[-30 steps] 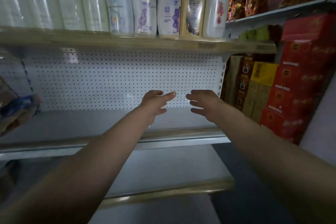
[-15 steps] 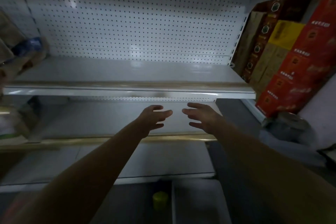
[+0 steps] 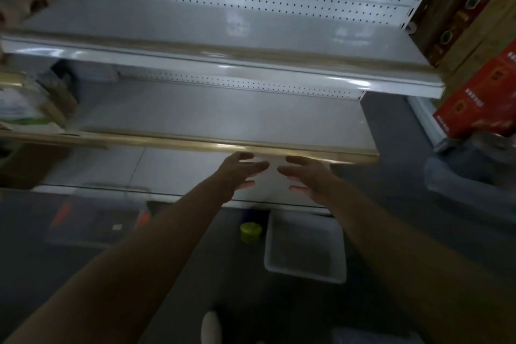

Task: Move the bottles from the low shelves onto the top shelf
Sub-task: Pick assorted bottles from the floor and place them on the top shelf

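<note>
In the head view, the left hand (image 3: pixel 239 173) and the right hand (image 3: pixel 304 176) reach forward side by side, fingers loosely spread, palms facing each other, holding nothing, probably ready to take something with both. They hang before the gold-edged grey metal lower shelf (image 3: pixel 279 149). No bottle shows on the low shelves; only a small yellow-green cap (image 3: pixel 250 229) beside a white plastic tray (image 3: pixel 305 274) on the floor.
</note>
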Available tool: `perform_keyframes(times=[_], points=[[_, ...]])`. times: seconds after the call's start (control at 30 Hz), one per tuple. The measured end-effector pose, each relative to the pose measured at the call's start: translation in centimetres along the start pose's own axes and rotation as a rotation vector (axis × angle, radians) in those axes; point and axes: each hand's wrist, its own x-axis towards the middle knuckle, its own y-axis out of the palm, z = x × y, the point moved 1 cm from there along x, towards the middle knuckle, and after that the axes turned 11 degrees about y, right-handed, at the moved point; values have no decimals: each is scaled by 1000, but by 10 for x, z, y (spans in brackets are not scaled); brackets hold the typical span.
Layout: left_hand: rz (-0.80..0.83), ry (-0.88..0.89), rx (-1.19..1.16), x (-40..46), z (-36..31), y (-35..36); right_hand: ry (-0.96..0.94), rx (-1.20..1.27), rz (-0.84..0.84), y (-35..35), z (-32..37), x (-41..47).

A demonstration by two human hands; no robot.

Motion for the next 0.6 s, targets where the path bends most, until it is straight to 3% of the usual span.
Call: perform_keyframes(times=[0.6], points=[[-21,-244,90,28,206,-33,305,-12,-64,39,-169,110]])
